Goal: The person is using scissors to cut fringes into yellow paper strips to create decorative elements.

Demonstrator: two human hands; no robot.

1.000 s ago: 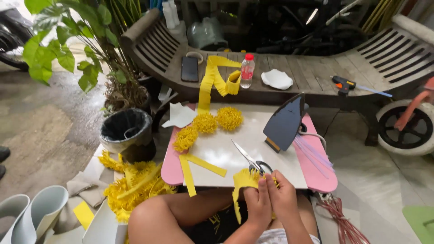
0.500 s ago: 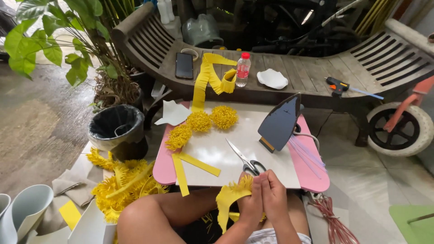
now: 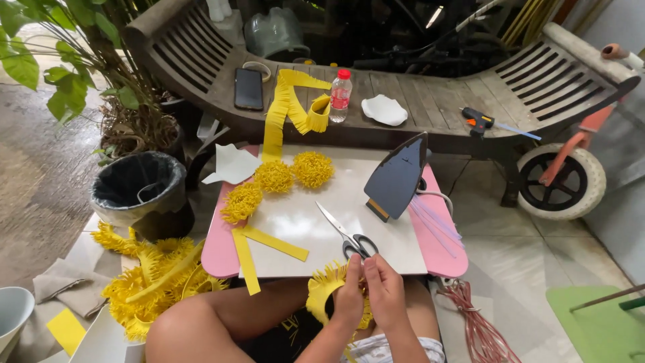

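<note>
Left hand and right hand pinch a yellow fringed paper strip between closed fingers, over the lap at the worktop's near edge, scissors lying just beyond

We see a flat black rectangular phone lying on the wooden slatted bench near its left end — its dark screen faces up and is unlit. Further right, at the bench's front edge, stands a small clear plastic bottle with a red cap — a red-and-white label wraps its middle.
</note>
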